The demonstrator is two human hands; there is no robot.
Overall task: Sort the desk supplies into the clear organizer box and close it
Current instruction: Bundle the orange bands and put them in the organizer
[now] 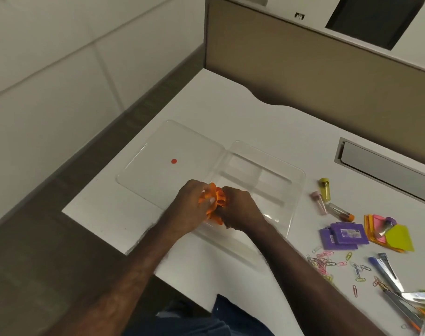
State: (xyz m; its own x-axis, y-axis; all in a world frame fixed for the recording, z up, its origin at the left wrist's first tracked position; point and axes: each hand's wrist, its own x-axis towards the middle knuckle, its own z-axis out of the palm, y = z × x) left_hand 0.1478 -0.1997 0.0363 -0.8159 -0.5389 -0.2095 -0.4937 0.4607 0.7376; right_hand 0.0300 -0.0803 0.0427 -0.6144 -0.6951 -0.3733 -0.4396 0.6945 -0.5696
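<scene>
The clear organizer box [286, 190] lies open on the white desk, its flat lid [158, 175] folded out to the left with a small red dot on it. Over the box's near left corner, my left hand [189, 204] and my right hand [240, 207] together grip a bunch of orange items [215, 198], which look like rubber bands or small clips. To the right of the box lie small capped tubes [325, 190], purple packets [342, 236], sticky notes [390, 234], loose coloured paper clips [327, 260] and foil-wrapped packs [395, 282].
A beige partition [303, 69] stands along the desk's far edge. A grey cable slot [385, 163] is set into the desk at the right. The desk's left edge [95, 229] drops off to dark carpet.
</scene>
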